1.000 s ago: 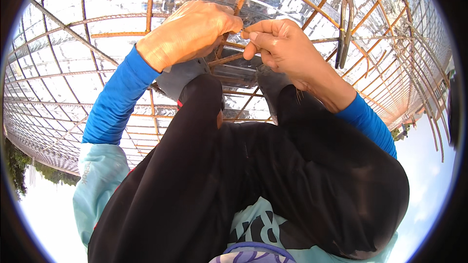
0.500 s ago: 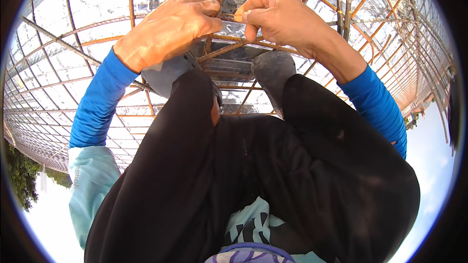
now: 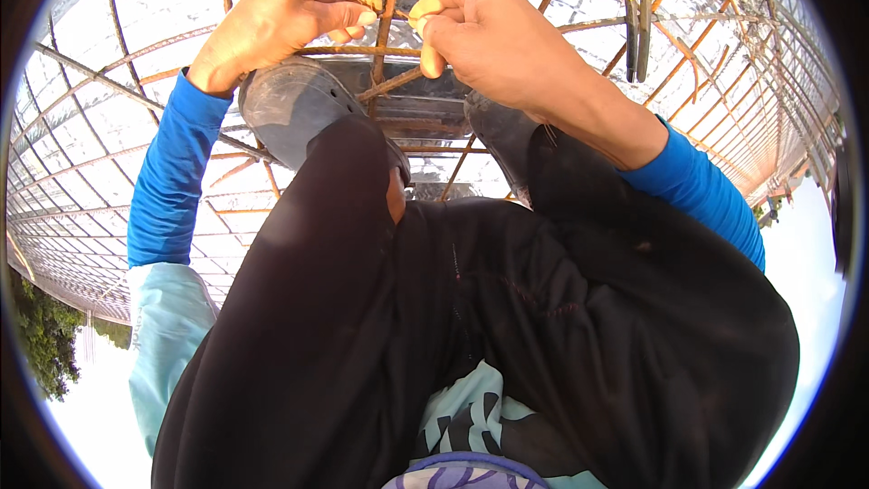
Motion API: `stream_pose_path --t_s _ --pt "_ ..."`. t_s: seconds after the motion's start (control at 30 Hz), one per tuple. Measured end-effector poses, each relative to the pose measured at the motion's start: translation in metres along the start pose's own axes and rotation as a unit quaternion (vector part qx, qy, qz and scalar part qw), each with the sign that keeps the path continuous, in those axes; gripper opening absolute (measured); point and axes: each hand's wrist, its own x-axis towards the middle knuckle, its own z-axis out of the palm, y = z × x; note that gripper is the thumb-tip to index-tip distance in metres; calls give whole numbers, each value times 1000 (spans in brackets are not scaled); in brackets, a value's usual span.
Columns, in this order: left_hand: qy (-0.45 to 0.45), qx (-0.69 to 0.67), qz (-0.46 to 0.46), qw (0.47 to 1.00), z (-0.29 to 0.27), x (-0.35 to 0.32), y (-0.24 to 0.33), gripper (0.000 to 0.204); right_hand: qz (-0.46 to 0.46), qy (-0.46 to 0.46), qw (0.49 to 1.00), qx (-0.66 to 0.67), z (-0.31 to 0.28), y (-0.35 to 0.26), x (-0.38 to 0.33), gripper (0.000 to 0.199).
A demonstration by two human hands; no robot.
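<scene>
Both hands meet at a rusty rebar [image 3: 390,4] that runs between them, near where bars of the mesh cross. My left hand [image 3: 285,18] pinches at the left side of this bar, thumb against fingers. On the bar's other side, my right hand [image 3: 493,32] pinches with thumb and forefinger. A short piece of thin tie wire [image 3: 401,14] shows between the fingertips, passing at the bar; its ends are hidden in the fingers. A crossing rebar [image 3: 348,51] lies just below the fingertips.
A long-handled dark tool [image 3: 637,18], like nippers, stands in the mesh right of my hands. My dark shoes [image 3: 285,113] rest on the bars. Rebar mesh [image 3: 86,140] spreads both ways over shiny sheeting. Loose bar ends stick up at the right.
Both hands have shifted left and slightly up in view, the left turning so its fingers show. They now sit either side of the upright bar. My right knee has moved slightly outward.
</scene>
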Motion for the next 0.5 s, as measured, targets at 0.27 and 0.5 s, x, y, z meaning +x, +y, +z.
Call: stream_pose_path --t_s 0.27,0.5 --pt "11 175 79 981 12 5 19 3 -189 25 933 -305 -19 -8 17 15" --pt "19 346 80 934 19 -2 40 12 -301 110 866 -385 -11 12 20 16"
